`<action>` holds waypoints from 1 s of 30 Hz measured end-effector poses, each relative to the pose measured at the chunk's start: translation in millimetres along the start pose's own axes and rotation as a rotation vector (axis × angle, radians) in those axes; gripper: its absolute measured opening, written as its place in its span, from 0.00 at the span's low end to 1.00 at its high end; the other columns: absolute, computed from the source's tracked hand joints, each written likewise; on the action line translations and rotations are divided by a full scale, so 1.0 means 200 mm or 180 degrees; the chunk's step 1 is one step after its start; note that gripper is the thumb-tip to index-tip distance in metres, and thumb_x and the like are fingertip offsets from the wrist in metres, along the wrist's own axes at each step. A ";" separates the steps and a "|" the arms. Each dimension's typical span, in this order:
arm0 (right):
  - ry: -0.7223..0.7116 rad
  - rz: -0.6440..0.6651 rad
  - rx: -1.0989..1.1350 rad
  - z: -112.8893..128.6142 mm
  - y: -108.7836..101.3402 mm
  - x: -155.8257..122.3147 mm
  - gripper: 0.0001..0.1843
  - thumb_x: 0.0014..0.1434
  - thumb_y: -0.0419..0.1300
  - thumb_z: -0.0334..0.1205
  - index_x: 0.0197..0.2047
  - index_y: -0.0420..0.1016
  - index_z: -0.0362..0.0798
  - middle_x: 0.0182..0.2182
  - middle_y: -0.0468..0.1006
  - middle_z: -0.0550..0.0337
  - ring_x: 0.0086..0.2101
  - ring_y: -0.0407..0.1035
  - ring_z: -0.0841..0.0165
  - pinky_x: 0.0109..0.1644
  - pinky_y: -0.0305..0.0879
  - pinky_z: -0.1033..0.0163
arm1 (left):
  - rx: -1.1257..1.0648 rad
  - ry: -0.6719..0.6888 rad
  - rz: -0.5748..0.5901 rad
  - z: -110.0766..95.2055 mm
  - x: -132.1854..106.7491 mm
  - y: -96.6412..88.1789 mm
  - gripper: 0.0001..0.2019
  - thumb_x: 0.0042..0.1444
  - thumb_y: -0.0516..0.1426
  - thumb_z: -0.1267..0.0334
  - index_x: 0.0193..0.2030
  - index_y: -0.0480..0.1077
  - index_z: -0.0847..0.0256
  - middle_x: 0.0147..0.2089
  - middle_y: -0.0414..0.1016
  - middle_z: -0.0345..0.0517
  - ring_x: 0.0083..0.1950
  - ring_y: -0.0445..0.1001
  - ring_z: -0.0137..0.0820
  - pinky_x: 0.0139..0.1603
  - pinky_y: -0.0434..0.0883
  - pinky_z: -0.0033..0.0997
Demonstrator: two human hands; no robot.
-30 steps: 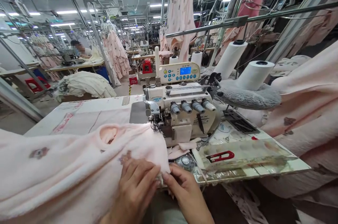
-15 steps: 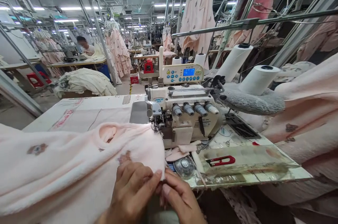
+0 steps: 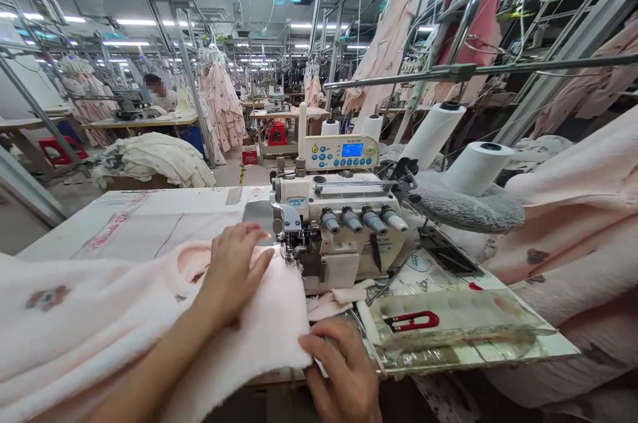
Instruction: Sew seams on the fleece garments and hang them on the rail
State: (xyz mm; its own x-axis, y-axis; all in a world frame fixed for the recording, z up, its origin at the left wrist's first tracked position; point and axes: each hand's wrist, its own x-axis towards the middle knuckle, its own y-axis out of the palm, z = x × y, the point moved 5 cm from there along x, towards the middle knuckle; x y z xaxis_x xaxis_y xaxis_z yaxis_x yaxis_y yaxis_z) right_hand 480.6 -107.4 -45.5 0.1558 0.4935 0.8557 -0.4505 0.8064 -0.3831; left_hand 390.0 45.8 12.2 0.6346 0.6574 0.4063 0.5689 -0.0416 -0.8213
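Two hands, well apart. From my remote seat I see the left hand (image 3: 234, 270) flat and unclenched on the pink fleece (image 3: 279, 316), just left of the presser foot (image 3: 292, 251); I'd say it lies there to steady and smooth the cloth by the needle area. Right hand (image 3: 341, 363) has thumb and fingers pinched on the fleece's near right corner, probably so that edge lies straight; fingertips partly hidden under cloth. The fleece spreads over the left and near tabletop (image 3: 199, 200), far right edge at the foot, bulk off left, likely so it doesn't bunch against the sewing machine (image 3: 343, 250). Red snips (image 3: 416, 320) lie on the right, I judge for easy reach. Pink scraps (image 3: 331, 303) sit at the machine's near side, off the fleece. I see white thread cones (image 3: 438, 135) upright or leaning, far right, presumably so thread can run from their tops.
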 end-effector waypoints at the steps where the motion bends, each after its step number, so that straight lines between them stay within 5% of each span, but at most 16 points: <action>1: 0.0063 -0.0038 -0.0016 0.00 0.00 -0.01 0.13 0.53 0.51 0.22 0.36 0.70 0.47 0.29 0.69 0.57 0.31 0.65 0.68 0.32 0.66 0.62 | 0.0115 -0.0101 0.0119 0.03 0.05 0.02 0.07 0.56 0.51 0.62 0.40 0.67 0.58 0.49 0.68 0.48 0.52 0.63 0.41 0.52 0.59 0.46; 5: 0.0021 -0.0047 -0.0124 0.01 0.00 0.00 0.12 0.53 0.53 0.23 0.36 0.71 0.47 0.26 0.68 0.58 0.29 0.63 0.69 0.30 0.64 0.63 | 0.0167 -0.0194 0.0513 0.08 0.13 0.10 0.06 0.56 0.50 0.62 0.34 0.67 0.59 0.46 0.69 0.45 0.49 0.64 0.38 0.52 0.58 0.44; 17: 0.0098 -0.0079 -0.0022 -0.08 0.03 0.10 0.13 0.55 0.55 0.24 0.42 0.73 0.47 0.28 0.70 0.57 0.31 0.64 0.66 0.33 0.64 0.60 | 0.0371 -0.0105 0.0345 0.18 0.26 0.14 0.04 0.53 0.53 0.64 0.35 0.68 0.58 0.47 0.70 0.46 0.49 0.66 0.39 0.49 0.62 0.41; 23: 0.0273 0.0077 -0.0218 -0.15 0.08 0.17 0.06 0.58 0.55 0.29 0.36 0.72 0.46 0.28 0.68 0.57 0.31 0.62 0.67 0.33 0.62 0.61 | 0.0402 -0.0206 0.0265 0.22 0.36 0.15 0.05 0.53 0.53 0.62 0.33 0.69 0.58 0.41 0.71 0.47 0.47 0.67 0.40 0.47 0.62 0.41; 30: 0.0387 0.0267 -0.0744 -0.17 0.12 0.25 0.10 0.63 0.50 0.32 0.34 0.71 0.46 0.29 0.69 0.56 0.31 0.61 0.65 0.34 0.58 0.59 | 0.0450 -0.0252 0.0176 0.29 0.47 0.17 0.07 0.55 0.52 0.63 0.37 0.69 0.60 0.44 0.70 0.49 0.49 0.66 0.42 0.48 0.63 0.42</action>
State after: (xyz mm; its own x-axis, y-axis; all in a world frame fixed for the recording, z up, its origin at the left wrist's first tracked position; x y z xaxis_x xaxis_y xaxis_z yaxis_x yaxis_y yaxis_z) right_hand 507.6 -51.6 -24.9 0.2373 0.5859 0.7749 -0.2535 0.8074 -0.5328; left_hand 437.5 149.9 -0.9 0.6165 0.7145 0.3308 0.4516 0.0232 -0.8919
